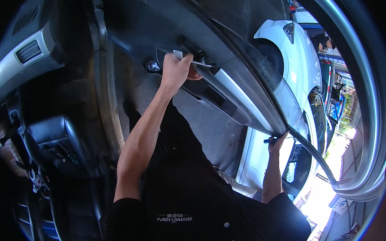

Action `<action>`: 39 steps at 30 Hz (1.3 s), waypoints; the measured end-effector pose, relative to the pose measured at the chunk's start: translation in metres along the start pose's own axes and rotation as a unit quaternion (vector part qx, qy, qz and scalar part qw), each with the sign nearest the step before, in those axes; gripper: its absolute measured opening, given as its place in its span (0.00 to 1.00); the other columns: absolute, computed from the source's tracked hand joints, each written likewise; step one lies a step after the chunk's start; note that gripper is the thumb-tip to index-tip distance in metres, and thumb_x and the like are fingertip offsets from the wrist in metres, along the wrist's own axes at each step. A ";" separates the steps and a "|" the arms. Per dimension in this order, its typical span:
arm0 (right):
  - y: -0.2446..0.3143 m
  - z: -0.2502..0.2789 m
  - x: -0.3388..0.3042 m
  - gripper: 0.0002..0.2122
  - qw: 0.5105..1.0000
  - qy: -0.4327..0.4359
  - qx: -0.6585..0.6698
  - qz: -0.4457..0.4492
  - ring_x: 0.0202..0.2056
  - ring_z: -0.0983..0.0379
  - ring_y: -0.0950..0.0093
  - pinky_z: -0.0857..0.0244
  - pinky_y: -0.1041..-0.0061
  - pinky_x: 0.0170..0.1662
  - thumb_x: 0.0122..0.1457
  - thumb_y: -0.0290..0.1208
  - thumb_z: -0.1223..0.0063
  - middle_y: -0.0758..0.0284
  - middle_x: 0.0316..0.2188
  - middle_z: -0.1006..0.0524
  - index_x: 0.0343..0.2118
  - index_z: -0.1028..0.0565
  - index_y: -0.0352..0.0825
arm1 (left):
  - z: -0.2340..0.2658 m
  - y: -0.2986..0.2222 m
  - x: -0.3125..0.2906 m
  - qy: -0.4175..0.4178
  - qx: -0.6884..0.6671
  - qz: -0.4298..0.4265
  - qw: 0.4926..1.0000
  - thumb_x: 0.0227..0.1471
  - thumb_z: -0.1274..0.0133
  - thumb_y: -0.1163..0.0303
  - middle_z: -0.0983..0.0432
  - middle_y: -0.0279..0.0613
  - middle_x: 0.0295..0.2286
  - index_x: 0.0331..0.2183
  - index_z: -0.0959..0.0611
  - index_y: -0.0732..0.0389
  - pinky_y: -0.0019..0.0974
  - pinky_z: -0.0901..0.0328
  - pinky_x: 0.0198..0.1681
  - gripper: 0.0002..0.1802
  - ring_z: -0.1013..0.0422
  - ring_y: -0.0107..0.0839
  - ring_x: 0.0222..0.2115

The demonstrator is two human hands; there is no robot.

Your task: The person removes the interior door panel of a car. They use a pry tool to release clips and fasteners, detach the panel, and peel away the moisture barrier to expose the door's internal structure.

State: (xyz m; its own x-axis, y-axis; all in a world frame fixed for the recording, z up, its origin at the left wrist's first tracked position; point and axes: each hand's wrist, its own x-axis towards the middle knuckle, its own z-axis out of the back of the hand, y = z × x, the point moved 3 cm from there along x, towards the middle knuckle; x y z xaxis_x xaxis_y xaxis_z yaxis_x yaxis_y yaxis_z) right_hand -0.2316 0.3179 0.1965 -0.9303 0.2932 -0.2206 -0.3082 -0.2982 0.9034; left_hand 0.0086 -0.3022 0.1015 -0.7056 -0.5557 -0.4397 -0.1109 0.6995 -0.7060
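My left hand (176, 71) is closed around a silver piece (202, 64) near the front of the open car door's dark inner panel. Its fingers partly hide that piece, so I cannot tell whether it is the inner door handle or a loose part. Toward the rear end of the car door (239, 89), my right hand (278, 143) is closed at the door's edge. A small dark thing (269, 140) sticks out beside its fingers, its kind too small to make out. Along the door runs a silver trim strip (238, 93), with a dark switch panel (218, 97) beside it.
At left lie the black leather seats (51, 132) and the dashboard with an air vent (28, 51). A white car (296, 54) stands beyond the door glass. The door's window frame (310, 151) and the car's bright body frame (373, 154) curve round the right side.
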 end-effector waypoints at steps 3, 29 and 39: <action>0.003 -0.008 0.022 0.40 1.000 0.016 -0.002 -0.001 0.30 0.33 0.72 0.36 0.75 0.25 0.67 0.74 0.52 0.61 0.44 0.31 0.61 0.35 0.35 | -0.002 0.011 0.007 0.015 -0.019 0.001 1.000 0.64 0.46 0.72 0.19 0.48 0.19 0.24 0.17 0.75 0.39 0.17 0.27 0.18 0.18 0.34 0.19; 0.032 -0.029 0.073 0.33 0.995 -0.002 -0.097 0.028 0.18 0.40 0.80 0.41 0.78 0.20 0.68 0.72 0.52 0.75 0.23 0.36 0.47 0.27 0.38 | -0.018 0.071 0.042 -0.118 -0.034 -0.231 0.965 0.63 0.40 0.64 0.21 0.41 0.17 0.25 0.12 0.73 0.29 0.29 0.21 0.21 0.22 0.28 0.17; -0.040 -0.056 -0.079 0.09 0.895 0.133 -0.417 0.082 0.16 0.33 0.82 0.40 0.79 0.17 0.71 0.31 0.46 0.72 0.20 0.27 0.34 0.23 0.33 | -0.027 0.085 0.054 -0.208 -0.078 -0.421 0.879 0.61 0.38 0.64 0.24 0.35 0.14 0.24 0.12 0.68 0.26 0.35 0.18 0.19 0.26 0.22 0.13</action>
State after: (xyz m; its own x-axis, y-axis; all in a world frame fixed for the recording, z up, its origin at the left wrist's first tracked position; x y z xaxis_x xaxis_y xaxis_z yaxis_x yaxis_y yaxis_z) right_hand -0.1571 0.2554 0.1571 -0.9569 -0.0115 -0.2901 -0.1002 -0.9247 0.3672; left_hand -0.0581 -0.2607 0.0327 -0.0132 -0.9998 0.0148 -0.5884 -0.0042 -0.8086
